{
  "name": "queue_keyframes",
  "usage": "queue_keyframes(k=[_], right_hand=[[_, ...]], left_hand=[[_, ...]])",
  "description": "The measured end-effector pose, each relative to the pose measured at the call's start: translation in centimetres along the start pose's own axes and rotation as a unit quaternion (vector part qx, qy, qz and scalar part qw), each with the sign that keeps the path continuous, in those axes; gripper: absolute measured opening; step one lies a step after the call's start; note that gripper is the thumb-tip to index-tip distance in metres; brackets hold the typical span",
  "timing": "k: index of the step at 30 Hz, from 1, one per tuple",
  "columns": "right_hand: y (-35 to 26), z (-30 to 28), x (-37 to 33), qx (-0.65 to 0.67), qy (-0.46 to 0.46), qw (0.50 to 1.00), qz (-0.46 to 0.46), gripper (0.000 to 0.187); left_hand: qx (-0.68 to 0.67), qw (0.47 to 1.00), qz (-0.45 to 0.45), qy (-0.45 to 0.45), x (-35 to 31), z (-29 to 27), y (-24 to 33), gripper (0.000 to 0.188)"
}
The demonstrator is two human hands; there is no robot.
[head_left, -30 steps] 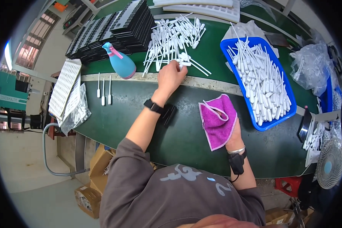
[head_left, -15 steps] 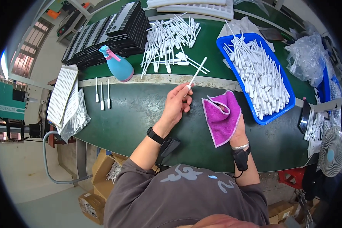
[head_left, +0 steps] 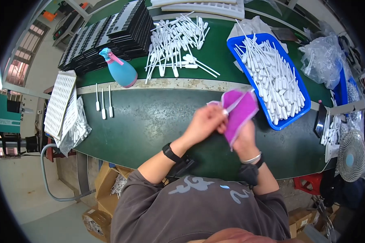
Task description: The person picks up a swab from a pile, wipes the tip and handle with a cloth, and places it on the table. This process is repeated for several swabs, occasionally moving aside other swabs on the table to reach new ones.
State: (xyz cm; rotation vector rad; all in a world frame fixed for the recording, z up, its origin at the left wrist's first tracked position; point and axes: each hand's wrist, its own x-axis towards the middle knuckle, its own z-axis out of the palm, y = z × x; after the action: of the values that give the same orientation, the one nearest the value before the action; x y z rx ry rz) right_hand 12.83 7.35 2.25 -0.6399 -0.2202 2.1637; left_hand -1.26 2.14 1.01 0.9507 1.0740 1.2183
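My left hand (head_left: 207, 123) pinches the thick end of a white plastic stick (head_left: 232, 107), its fingers blurred by motion. The stick's thin shaft points up and right across a purple cloth (head_left: 243, 113). That cloth lies in my right hand (head_left: 245, 138), which is closed on it from below; most of its fingers are hidden. Three similar white sticks (head_left: 104, 106) lie side by side at the left of the dark green table. Many more fill a blue tray (head_left: 236, 52) on the right, close to the cloth, and a loose pile (head_left: 178, 36) lies at the back.
Black ridged trays (head_left: 109, 34) are stacked at the back left, with a blue spray bottle (head_left: 123, 73) in front. White perforated boards (head_left: 61, 105) and a clear bag of sticks (head_left: 79, 125) lie at the left edge. A small fan (head_left: 350, 156) stands far right.
My left hand has moved right and down, bringing the stick from above the table onto the purple cloth. The cloth has folded up around it, and my right hand has shifted slightly left.
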Motion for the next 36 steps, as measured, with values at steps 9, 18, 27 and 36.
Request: queue_keyframes(k=[9,18,27,36], right_hand=[[-5.3,-0.4,3.1,0.200,-0.266,0.943,0.025,0.024],[0.0,-2.4,1.3,-0.095,-0.090,0.991,-0.034,0.013],[0.4,-1.0,-1.3,-0.582,-0.158,0.779,-0.169,0.023],[0.5,-2.2,-1.1,-0.472,-0.175,0.864,0.004,0.026]], left_hand=[[-0.296,0.896,-0.238,-0.230,-1.7,1.7,1.4,0.029],[0.152,0.983,-0.030,-0.096,-1.9,1.0,0.6,0.032],[0.225,0.949,0.182,0.128,-0.1,0.2,2.7,0.021],[-0.164,0.964,-0.001,0.208,0.8,-2.1,3.3,0.020]])
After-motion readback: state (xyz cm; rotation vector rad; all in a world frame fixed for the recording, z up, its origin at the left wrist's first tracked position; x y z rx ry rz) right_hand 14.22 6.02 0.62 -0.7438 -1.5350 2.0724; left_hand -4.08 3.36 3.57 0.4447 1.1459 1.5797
